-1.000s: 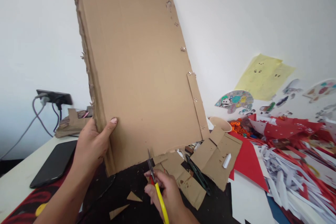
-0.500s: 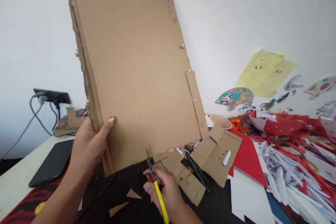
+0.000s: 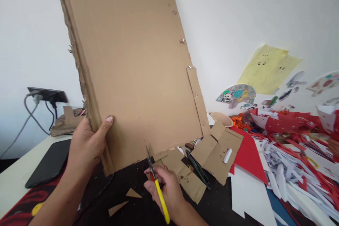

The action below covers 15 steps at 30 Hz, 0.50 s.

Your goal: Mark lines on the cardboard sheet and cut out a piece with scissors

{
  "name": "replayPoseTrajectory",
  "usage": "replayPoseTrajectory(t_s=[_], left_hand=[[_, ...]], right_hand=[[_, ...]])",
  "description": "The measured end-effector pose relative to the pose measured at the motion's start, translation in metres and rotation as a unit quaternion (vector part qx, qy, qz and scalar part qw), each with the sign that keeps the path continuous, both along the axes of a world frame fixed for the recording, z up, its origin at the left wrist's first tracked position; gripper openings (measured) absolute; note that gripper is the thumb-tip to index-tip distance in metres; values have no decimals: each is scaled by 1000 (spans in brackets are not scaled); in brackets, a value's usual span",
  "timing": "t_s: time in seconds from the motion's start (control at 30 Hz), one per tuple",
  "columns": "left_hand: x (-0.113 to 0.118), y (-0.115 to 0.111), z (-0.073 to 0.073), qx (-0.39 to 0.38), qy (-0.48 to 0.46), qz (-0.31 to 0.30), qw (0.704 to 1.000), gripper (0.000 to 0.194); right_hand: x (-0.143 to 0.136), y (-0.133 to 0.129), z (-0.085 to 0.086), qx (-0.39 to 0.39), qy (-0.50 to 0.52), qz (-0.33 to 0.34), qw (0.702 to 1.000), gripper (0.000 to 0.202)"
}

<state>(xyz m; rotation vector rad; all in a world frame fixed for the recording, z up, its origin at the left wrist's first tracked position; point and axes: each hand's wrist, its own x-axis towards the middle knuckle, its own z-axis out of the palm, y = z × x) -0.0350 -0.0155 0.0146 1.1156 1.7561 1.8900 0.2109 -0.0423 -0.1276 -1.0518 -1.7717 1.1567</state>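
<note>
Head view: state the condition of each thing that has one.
Large cardboard sheet: tilted, left hand gripping it, side edge ragged.
Scissors: in right hand, tips upward, blade gap unclear.
Black device: lying flat.
Plugs: inserted in black socket.
White paper strips: heaped loosely.
Yellow papers: on wall.
Cardboard triangles: lying loose.

My left hand [image 3: 88,143] holds one cardboard sheet [image 3: 137,67], my right hand [image 3: 169,185] one pair of scissors [image 3: 162,201], two triangular scraps [image 3: 118,208] between.

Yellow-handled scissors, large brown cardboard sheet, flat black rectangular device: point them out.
Yellow-handled scissors [image 3: 159,189], head view: yellow handle.
Large brown cardboard sheet [image 3: 134,65], head view: broad face.
Flat black rectangular device [image 3: 49,164], head view: upper surface.
</note>
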Motion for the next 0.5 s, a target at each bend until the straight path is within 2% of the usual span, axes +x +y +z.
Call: replayPoseTrajectory(t_s=[0.23,0.5], left_hand=[[2,2,0,-1,0,4,1000,49],[0,2,-4,-10,-2,17,1000,48]], right_hand=[[2,-1,4,13,-17,-4,1000,52],[-1,0,8,50,-14,-10,999,34]])
